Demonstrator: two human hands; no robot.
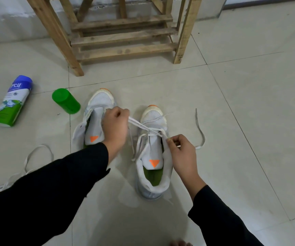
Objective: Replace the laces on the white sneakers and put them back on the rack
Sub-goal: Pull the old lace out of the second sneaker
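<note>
Two white sneakers with orange toe tips stand side by side on the tiled floor, toes pointing at the wooden rack (123, 37). The left sneaker (97, 119) has no lace in it. The right sneaker (153, 157) has a white lace (143, 126) partly threaded through its eyelets. My left hand (115, 126) grips one end of that lace, pulled out to the left above the shoe. My right hand (182, 155) pinches the lace at the shoe's right eyelet edge. The other end of the lace (200, 130) trails over the floor to the right.
A loose white lace (36, 153) lies on the floor at the left, partly under my left sleeve. A green cup (66, 101) lies on its side beside the left sneaker. A blue, white and green bottle (12, 101) lies further left. Toes (179, 243) show at the bottom edge.
</note>
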